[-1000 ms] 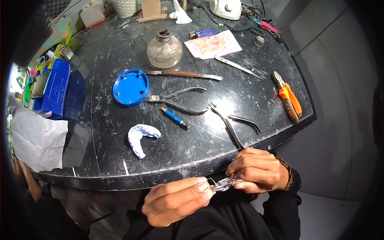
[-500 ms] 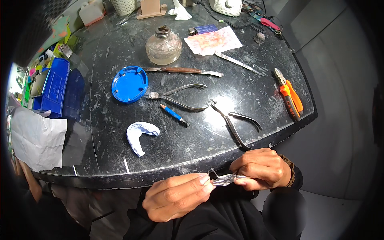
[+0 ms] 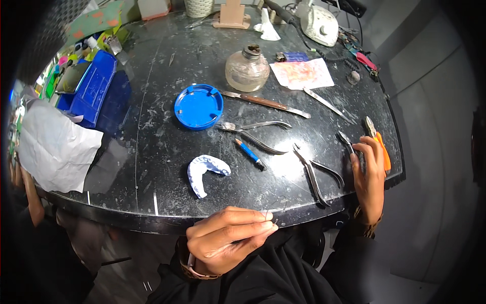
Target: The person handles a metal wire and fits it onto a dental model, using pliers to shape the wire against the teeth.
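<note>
Near the table's front edge my left hand is closed, its fingertips pinching a thin bent wire. At the right side, my right hand has its fingers around small metal pliers, whose jaws point away from me and whose handles are mostly hidden under the hand. Right beside them lie orange-handled pliers, partly covered by my fingers. Two more metal pliers rest between my hands and the middle, one pair nearer and one pair farther. Left of these are a short blue pencil and a white-blue dental arch cast.
A blue round lid, a wooden-handled wax knife and a glass spirit lamp stand or lie mid-table. Farther right are a stained paper and a slim metal tool. Blue bins and a white sheet line the left.
My right hand has moved away from my left, carrying the small pliers off the wire to the table's right side. The wire stays in my left hand. The view has shifted left.
</note>
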`<state>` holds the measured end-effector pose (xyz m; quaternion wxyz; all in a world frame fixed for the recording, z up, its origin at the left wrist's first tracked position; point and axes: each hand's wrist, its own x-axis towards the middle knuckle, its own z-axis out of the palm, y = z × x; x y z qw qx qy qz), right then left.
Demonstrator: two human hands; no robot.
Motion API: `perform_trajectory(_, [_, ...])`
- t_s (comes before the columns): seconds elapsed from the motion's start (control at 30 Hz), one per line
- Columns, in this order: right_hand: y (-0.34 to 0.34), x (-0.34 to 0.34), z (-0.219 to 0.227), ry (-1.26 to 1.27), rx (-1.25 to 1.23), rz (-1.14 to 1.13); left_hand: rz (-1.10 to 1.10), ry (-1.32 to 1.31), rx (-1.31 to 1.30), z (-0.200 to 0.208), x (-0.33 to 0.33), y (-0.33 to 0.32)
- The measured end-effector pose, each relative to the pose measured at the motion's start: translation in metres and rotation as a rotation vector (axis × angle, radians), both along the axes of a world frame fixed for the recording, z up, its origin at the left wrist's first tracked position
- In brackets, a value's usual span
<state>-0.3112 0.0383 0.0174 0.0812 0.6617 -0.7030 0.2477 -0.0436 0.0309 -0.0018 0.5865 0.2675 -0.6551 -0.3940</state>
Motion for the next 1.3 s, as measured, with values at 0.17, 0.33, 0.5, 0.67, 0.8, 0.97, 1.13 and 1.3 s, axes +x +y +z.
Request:
perform_trajectory(0.17, [0.015,0.072,0.018,-0.43,-0.061,0.623,-0.044,-0.102,-0.005,0.005,0.0,-0.001])
perform_trajectory(0.33, [0.0,0.088,0.009,-0.535,-0.006,0.79,-0.023,-0.108,-0.02,0.003,0.01,-0.003])
perform_trajectory(0.5, [-0.008,0.104,0.009,-0.586,-0.032,0.729,0.175,-0.224,-0.079,0.007,0.038,-0.01])
perform_trajectory(0.67, [-0.013,0.111,0.001,-0.58,-0.063,0.683,0.582,-0.771,0.133,0.002,0.049,-0.039])
perform_trajectory(0.8, [-0.015,0.126,0.0,-0.651,-0.013,0.727,0.469,-0.675,0.162,-0.001,0.043,-0.036])
perform_trajectory(0.97, [-0.011,0.135,0.002,-0.751,-0.101,0.826,0.009,-0.107,0.534,0.007,0.036,-0.013])
perform_trajectory(1.13, [-0.007,0.13,-0.007,-0.776,-0.267,0.825,-0.461,0.321,0.725,0.006,0.04,-0.006])
perform_trajectory(1.3, [-0.008,0.12,0.003,-0.788,-0.168,0.831,-0.596,0.283,0.948,0.019,0.038,-0.006])
